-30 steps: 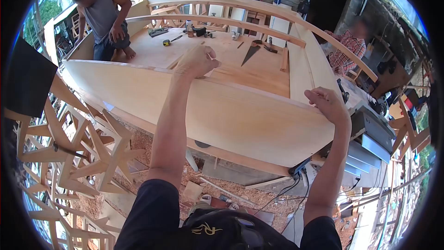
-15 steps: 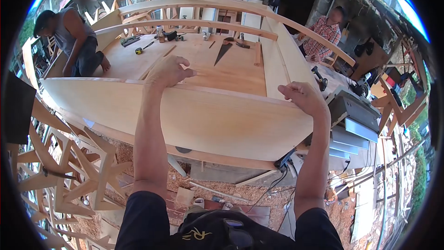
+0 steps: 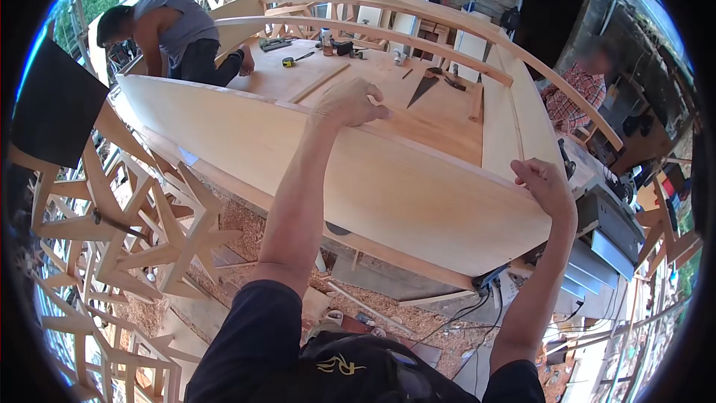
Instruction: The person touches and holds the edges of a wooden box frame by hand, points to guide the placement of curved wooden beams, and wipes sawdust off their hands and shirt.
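Note:
A large curved wooden frame with a pale side panel (image 3: 418,194) stands in front of me. My left hand (image 3: 350,102) is over the panel's top edge near its middle, thumb and fingers apart, nothing in it. Farther right, my right hand (image 3: 543,183) is at the top edge near the corner, its fingers curled in; whether it grips anything is hidden. Beyond the edge, a handsaw (image 3: 424,88) lies on the wooden board (image 3: 358,78), with a hammer (image 3: 453,82) beside it. A yellow tape measure (image 3: 289,62) lies farther left.
A person in a grey top (image 3: 175,26) kneels at the far left of the frame. Another in a checked shirt (image 3: 582,93) is at the right. Star-shaped wooden pieces (image 3: 160,231) stack at left. A grey machine (image 3: 608,220) and cables are at right.
The view has shifted, so the frame sits farther right. The person at the left has bent down lower. My left hand's fingers have spread since the earliest frame.

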Available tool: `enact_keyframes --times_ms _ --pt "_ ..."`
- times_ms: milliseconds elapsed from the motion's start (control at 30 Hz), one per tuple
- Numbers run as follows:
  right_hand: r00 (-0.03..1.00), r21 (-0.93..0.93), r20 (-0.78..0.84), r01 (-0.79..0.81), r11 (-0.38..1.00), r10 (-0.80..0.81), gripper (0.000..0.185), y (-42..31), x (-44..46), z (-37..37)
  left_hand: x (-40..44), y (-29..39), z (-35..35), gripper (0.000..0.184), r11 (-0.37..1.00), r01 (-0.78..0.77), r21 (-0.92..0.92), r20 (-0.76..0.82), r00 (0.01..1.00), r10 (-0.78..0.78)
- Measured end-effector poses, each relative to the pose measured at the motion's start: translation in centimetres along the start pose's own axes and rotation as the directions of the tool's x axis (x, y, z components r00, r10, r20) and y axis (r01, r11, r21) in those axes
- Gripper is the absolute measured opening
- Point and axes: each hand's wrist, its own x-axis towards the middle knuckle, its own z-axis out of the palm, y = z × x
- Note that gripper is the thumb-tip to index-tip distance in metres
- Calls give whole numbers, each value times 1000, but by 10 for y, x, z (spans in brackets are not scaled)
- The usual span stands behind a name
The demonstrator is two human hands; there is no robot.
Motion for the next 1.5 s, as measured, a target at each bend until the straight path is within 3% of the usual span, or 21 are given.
enact_keyframes --times_ms 100,200,300,367,433,467,533,600,633,667,700,733,867,967,1000,1133,1233,1367,1500 --pt "999 -32 23 -38 999 39 48 -9 -5 -5 3 -4 2 60 1000 -20 11 -9 1000 20" --pt "937 0 -318 153 988 -145 43 -10 -19 4 2 -3 7 56 993 -119 -23 -83 990 117" --pt "687 -151 -663 267 952 -298 34 -1 -50 6 -20 7 6 49 949 -309 -66 -300 913 276" --pt "613 -11 -767 280 960 -188 47 14 -77 13 -47 18 9 44 924 -379 -50 -437 840 321" --pt "500 195 -866 341 920 -1 55 45 -98 34 -63 23 14 41 921 -385 -54 -430 842 326" --pt "515 280 -850 268 922 109 58 60 -111 47 -70 24 22 41 921 -383 -67 -412 852 324" --pt "596 485 -753 213 848 281 61 87 -126 89 -73 22 32 40 930 -359 75 -417 836 356" --pt "709 648 -586 121 752 391 67 132 -140 144 -63 19 38 41 894 -420 157 -515 738 437" --pt "755 679 -455 -49 732 472 71 138 -152 166 -60 19 39 41 884 -441 155 -548 706 448" --pt "727 781 -324 -157 605 606 75 127 -159 183 -58 19 41 42 875 -460 150 -574 680 456" --pt "754 837 -203 -197 510 624 79 144 -171 203 -56 18 43 43 865 -480 144 -599 654 462" --pt "754 885 -136 -199 421 643 82 151 -176 221 -54 14 44 43 891 -423 162 -582 689 433" --pt "669 950 -110 -146 275 735 75 168 -180 254 -52 14 48 43 917 -387 98 -645 677 355" --pt "717 908 -12 -284 309 697 74 175 -185 249 -46 8 50 43 901 -419 108 -707 605 366" --pt "707 928 98 -319 192 700 65 173 -189 246 -46 9 48 42 910 -403 101 -707 614 350" --pt "829 973 230 -189 -131 510 49 175 -197 287 -47 12 48 39 925 -375 63 -711 634 306" --pt "859 958 256 -164 -236 443 48 179 -178 312 -44 10 47 40 925 -370 81 -703 637 316" --pt "881 927 184 -8 -375 436 41 179 -163 321 -40 4 50 43 898 -436 61 -728 596 339" --pt "867 914 193 11 -405 459 24 163 -154 302 -42 7 48 44 917 -392 75 -710 625 325"
